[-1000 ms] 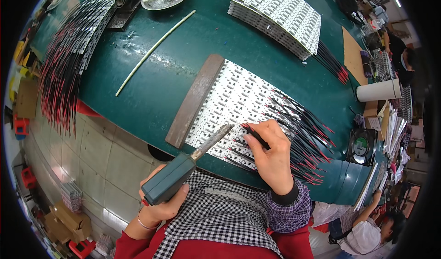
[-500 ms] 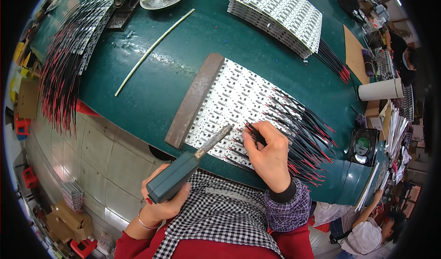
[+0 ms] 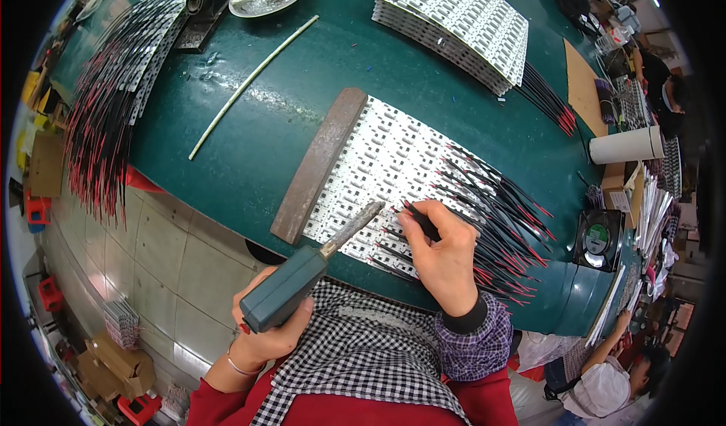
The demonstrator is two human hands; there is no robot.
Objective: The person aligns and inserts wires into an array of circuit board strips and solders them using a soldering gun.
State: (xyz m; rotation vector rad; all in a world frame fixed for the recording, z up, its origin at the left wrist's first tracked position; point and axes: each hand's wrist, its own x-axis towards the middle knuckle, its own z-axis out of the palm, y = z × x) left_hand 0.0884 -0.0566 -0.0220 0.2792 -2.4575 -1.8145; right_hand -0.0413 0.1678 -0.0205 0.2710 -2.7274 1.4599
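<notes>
Green table [image 3: 234, 161], broad, filling most of the view from above. Spilling over its left edge, a thick drape of wired boards [image 3: 113, 101]. Toward the far edge, right of centre, a tall stack of white boards [image 3: 454, 25]. Flat by the near edge, at a slant, a white circuit sheet [image 3: 378, 154]. Fanned across the sheet's right edge, many black wires [image 3: 503, 229] with red ends. Along the sheet's left edge, a heavy brown bar [image 3: 318, 169]. Slanting up and rightward from the near edge, a dark green soldering iron [image 3: 286, 288]. Curled around its handle, the left hand [image 3: 276, 343]. Over the sheet's right half, the right hand [image 3: 446, 248], thumb and forefinger pinching wire from the fan; number of strands, cannot tell. Just beside that pinch, the iron's metal tip [image 3: 376, 210]; contact with the sheet, cannot tell.

Possible trouble, by judgement: a burned finger, from a hot tip straying rightward; a wire end out of place, from a slackened pinch; neighbouring wires snagged or scorched, from crowding under the right hand.

Compared with one second earlier: very little different. Iron's rear end slightly farther right; sheet, bar and stack in the same places.
</notes>
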